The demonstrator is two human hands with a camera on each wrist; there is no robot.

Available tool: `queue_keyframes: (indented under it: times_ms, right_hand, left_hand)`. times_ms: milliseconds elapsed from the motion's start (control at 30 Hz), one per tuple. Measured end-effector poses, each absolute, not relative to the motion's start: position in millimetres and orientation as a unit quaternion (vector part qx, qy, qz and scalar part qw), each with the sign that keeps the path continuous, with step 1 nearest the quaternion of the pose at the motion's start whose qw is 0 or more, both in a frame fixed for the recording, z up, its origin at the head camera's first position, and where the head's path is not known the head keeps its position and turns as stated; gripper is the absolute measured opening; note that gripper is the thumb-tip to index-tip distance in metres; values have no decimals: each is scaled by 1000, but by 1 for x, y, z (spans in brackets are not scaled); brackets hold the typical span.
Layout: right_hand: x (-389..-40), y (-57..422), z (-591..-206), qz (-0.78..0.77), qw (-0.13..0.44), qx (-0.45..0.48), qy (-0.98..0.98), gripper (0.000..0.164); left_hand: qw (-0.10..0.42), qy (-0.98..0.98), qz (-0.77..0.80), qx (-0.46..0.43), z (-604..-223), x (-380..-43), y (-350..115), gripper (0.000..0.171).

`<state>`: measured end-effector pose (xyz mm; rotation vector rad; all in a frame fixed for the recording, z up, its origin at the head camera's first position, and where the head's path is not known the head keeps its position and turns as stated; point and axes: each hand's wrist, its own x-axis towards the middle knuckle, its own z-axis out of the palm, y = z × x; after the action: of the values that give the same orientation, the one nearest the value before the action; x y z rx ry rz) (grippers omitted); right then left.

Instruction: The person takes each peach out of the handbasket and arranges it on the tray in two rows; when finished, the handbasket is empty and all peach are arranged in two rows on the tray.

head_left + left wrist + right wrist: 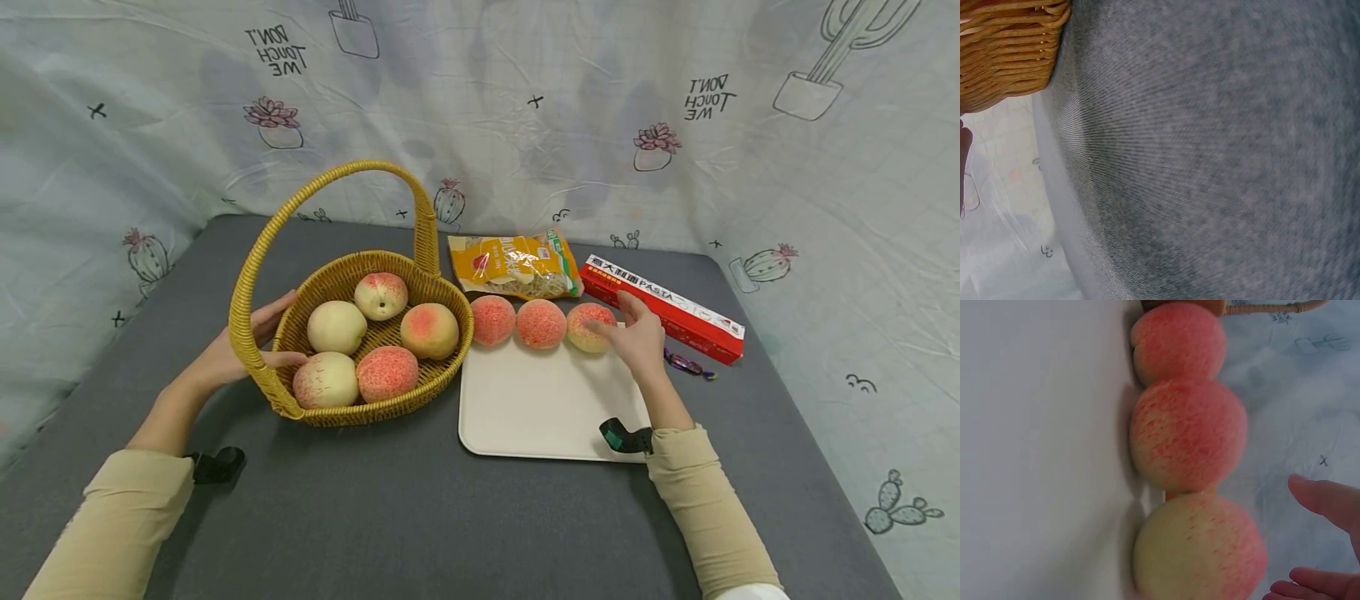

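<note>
At the left, my left hand (219, 360) rests against the side of a yellow wicker basket (390, 412). Its thumb reaches over the rim and the other fingers lie straight along the outside. Several peaches, pale ones (337, 327) and redder ones (387, 373), lie in the basket. Three peaches sit in a row along the far edge of a white tray (551, 408). Beside the rightmost peach (1197, 550), my right hand (637, 337) is spread with thumb and fingers apart. The right wrist view shows a gap between that hand and the peach.
Behind the row lies a yellow food bag (513, 265). A red pasta box (663, 308) lies slanted at the right, with a purple wrapped candy (688, 364) near it. The basket's tall handle (258, 242) arches upward. Printed cloth (510, 150) hangs behind the grey table (420, 508).
</note>
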<state>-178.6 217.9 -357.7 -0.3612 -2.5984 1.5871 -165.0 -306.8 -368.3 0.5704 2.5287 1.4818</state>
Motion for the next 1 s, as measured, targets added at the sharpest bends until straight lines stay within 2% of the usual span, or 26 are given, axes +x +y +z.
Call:
queue_keyframes:
  times_ms: [267,467,800,1000]
  right_hand:
    - [-169,200,-342,537,42,-84,-838,76]
    - [-165,179,-341,548,39,-8,-836,78]
    - [-163,143,-336,558,-6,67,-827,73]
    - [-160,115,-337,566,-11,149,-811,67]
  left_hand:
    - [73,845,493,195,-371,-167,-308,96]
    - [71,844,496,191,-371,-166,-309,95]
    - [70,840,500,196,-374,-166,-309,95]
    - [70,841,499,197,-374,-167,-309,96]
